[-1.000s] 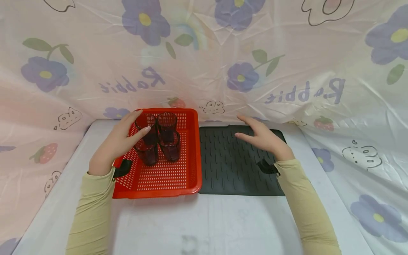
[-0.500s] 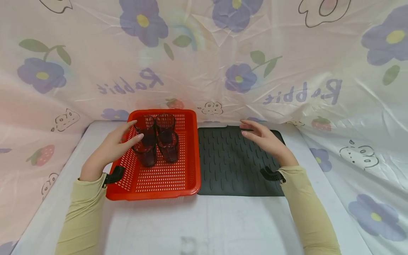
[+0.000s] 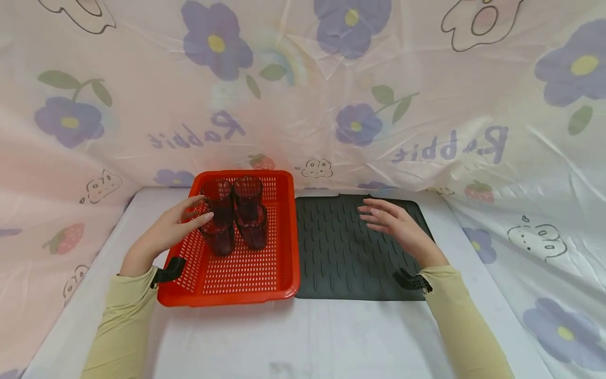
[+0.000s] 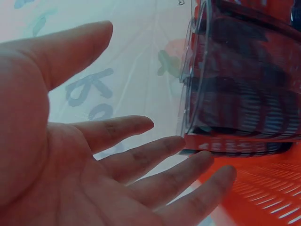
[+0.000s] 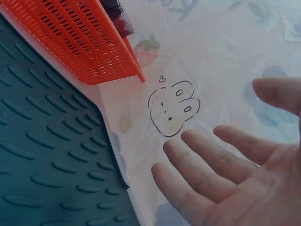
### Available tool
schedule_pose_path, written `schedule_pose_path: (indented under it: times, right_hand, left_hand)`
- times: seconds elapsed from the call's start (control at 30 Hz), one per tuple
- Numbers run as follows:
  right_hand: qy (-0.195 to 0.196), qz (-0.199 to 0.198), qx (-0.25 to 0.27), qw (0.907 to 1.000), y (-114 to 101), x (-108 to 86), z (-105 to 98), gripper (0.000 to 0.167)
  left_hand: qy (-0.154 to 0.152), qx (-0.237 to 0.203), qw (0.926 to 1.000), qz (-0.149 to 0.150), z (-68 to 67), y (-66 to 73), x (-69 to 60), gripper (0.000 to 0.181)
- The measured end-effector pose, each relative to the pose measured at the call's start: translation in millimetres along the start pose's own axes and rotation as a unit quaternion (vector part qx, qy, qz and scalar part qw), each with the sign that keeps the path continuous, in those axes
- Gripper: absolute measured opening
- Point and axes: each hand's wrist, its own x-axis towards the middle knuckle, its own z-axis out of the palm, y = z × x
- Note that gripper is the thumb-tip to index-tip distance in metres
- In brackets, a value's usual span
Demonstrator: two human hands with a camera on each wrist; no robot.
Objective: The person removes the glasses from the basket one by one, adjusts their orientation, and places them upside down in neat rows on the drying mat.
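Several dark, see-through drinking glasses (image 3: 252, 231) stand in two rows toward the back of a red perforated plastic basket (image 3: 239, 287). My left hand (image 3: 165, 230) is over the basket's left side, near the glasses, with relaxed fingers and nothing held. In the left wrist view, the fingertips (image 4: 201, 162) are close to the rim of a glass (image 4: 240, 84); whether they touch cannot be told. Above the right part of a dark grey ridged mat (image 3: 331, 252) hangs my right hand (image 3: 395, 223), its fingers loosely extended and holding nothing.
The basket stands beside the mat on a white-covered table (image 3: 331, 337). Behind and at both sides hangs a pale curtain (image 3: 293, 116) printed with flowers, rabbits and strawberries. A black camera strap (image 3: 170, 270) is on the left wrist, another strap (image 3: 411, 280) on the right.
My left hand has drawn back a little to the left from the glasses. The right hand has moved slightly right and toward me. Glasses, basket and mat keep their places; the head view tilts slightly.
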Motion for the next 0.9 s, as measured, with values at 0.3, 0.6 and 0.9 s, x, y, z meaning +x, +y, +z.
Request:
schedule_pose_path:
  times: [0.3, 0.6, 0.9]
  right_hand:
    - [0.012, 0.0, 0.046, 0.9989, 9.8, -5.2, 1.8, 0.053]
    - [0.013, 0.002, 0.068, 0.9976, 14.7, -9.5, 5.8, 0.053]
    - [0.007, -0.004, 0.074, 0.9972, 20.6, -9.6, 7.4, 0.05]
  left_hand:
    - [-0.016, -0.014, 0.9998, -0.004, 5.1, -4.5, 2.9, 0.08]
    - [-0.017, 0.0, 0.9998, 0.001, 10.4, -7.0, 8.2, 0.082]
    - [-0.018, 0.023, 0.9995, -0.01, 14.2, -7.8, 12.4, 0.089]
